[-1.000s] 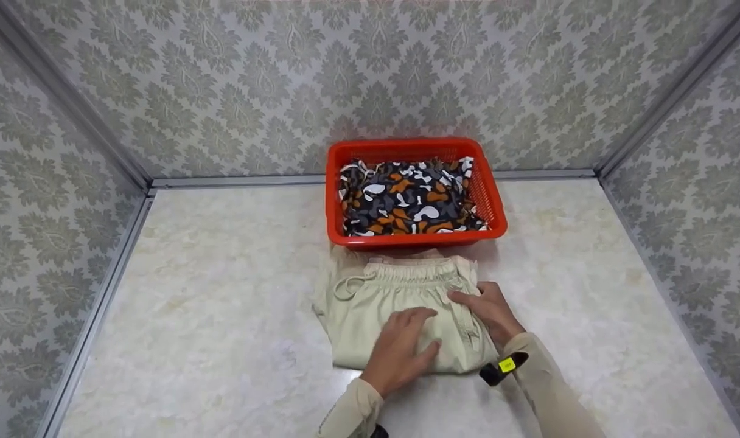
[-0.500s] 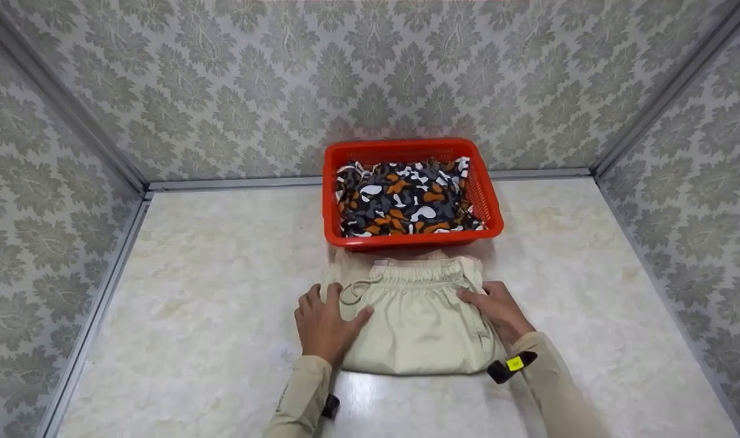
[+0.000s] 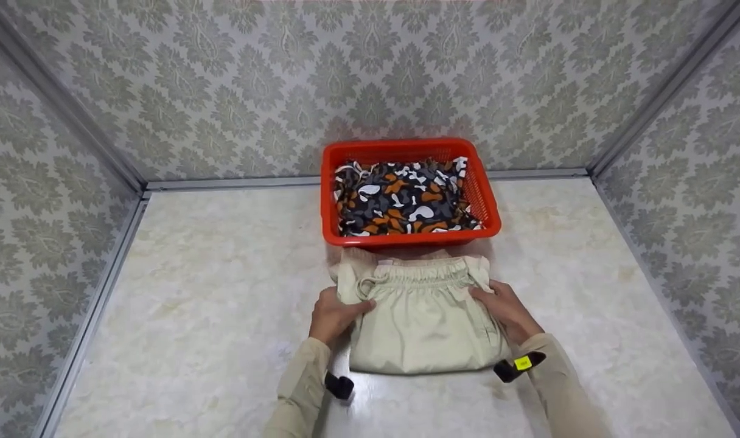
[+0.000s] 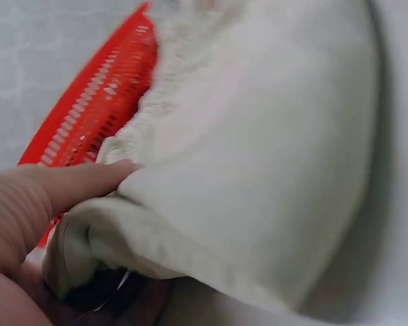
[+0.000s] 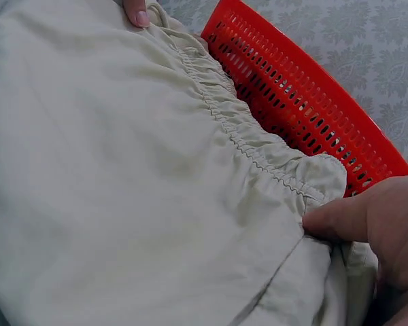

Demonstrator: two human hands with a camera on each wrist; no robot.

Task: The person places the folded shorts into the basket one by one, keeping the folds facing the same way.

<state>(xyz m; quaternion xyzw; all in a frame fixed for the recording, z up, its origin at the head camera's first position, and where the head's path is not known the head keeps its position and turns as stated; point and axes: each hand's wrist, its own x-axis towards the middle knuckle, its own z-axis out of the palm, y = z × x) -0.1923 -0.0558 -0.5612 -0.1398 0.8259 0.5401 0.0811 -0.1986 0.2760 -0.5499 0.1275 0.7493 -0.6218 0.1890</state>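
Note:
A folded pair of pale green shorts or trousers (image 3: 425, 328) lies in front of the basket, its gathered elastic waistband toward the back and a drawstring loop at its left. My left hand (image 3: 336, 313) grips the left side, thumb on top and fingers curled beneath the cloth, as the left wrist view also shows. On the opposite side my right hand (image 3: 507, 310) holds the edge near the waistband, thumb on top; its other fingers are mostly hidden under the fabric.
Directly behind the garment stands a red perforated plastic basket (image 3: 412, 240) holding camouflage-patterned cloth (image 3: 400, 201) in black, orange and white. Patterned wall panels (image 3: 370, 79) enclose the marbled tabletop (image 3: 224, 292) at the back and both sides.
My left hand has gone from lying over the garment's front to its left side and now grips it there. The garment has shifted slightly right, with the right hand still at its right edge.

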